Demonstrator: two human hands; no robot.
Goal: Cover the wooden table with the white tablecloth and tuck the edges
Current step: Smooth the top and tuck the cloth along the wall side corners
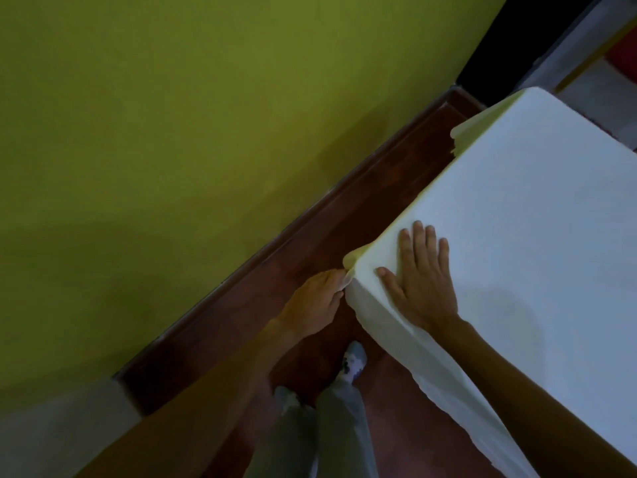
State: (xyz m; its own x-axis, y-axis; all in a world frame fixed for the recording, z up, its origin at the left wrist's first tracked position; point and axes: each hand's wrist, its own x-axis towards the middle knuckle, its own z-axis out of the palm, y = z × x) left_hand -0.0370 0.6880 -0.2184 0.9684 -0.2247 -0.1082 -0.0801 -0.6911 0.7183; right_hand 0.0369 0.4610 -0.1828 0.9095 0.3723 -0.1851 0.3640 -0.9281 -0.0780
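Covering the table, the white tablecloth fills the right half of view, long axis running from 5 o'clock up to 1 o'clock. Fabric looks smooth and matte on top, flat with few wrinkles; overhang drapes down the near and wall-side edges in soft folds. The table itself is fully hidden under the cloth, wood not visible. Near corner sits at about 7 o'clock of the cloth, bunched into a small fold. Right hand lies flat on top by that corner, fingers spread, palm pressing the cloth down. Left hand is just off the corner at 9 o'clock from the right hand, fingertips pinching the hanging corner fold. Another loose fold sticks out along the wall-side edge toward 12 o'clock. Below, dark reddish-brown floor with a glossy look, person's grey trousers and a patterned sock at 6 o'clock. Olive-green wall fills the left.
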